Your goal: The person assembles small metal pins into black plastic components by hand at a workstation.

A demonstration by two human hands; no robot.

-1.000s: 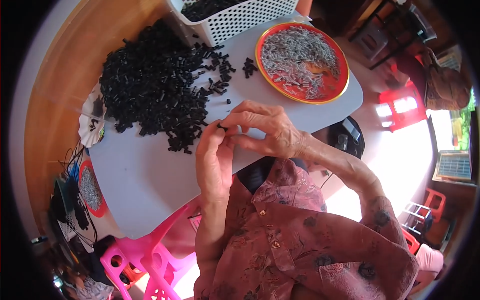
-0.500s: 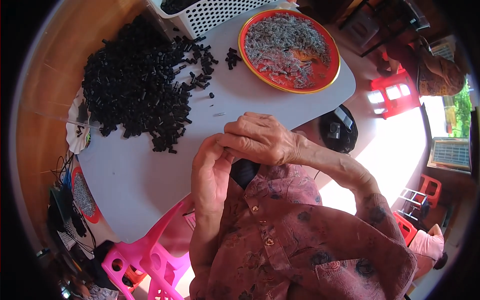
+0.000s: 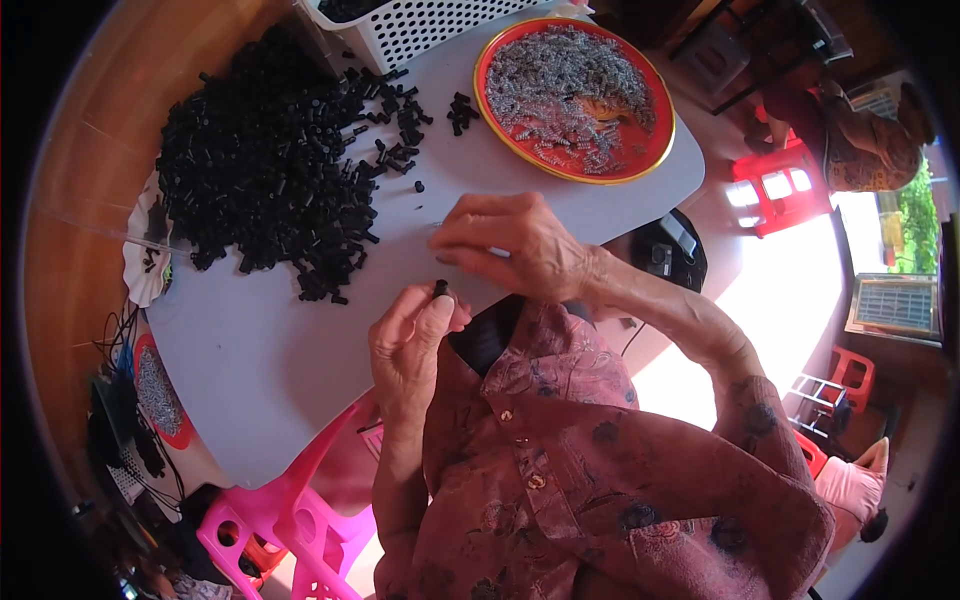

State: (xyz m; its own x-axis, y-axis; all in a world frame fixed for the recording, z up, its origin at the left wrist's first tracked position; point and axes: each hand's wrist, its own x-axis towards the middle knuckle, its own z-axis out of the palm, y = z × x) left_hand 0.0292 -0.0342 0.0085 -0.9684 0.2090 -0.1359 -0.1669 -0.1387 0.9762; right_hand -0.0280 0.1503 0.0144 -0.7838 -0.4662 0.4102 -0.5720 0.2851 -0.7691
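My left hand [image 3: 408, 340] pinches a small black plastic cylinder [image 3: 441, 287] upright between thumb and fingers, its end showing at the top. My right hand [image 3: 520, 243] is above the table's near edge, a little beyond the left one. Its thumb and fingers are apart and reach left, with the fingertips by the spot where a small metal spring lies, now mostly hidden. Left of the hands is a large heap of black cylinders [image 3: 265, 170]. A red round tray [image 3: 640, 160] with a gold rim holds a mass of small metal springs [image 3: 570, 80].
A white perforated basket [image 3: 430, 35] stands at the table's [image 3: 250, 370] far edge. A small cluster of black pieces [image 3: 461, 113] lies beside the tray. A pink plastic chair [image 3: 290, 520] is at lower left. People sit at the right, near red stools [image 3: 780, 190].
My hands have come apart. The right one has opened and shifted left toward the spring; the left one has drawn slightly back, uncovering the black cylinder it holds.
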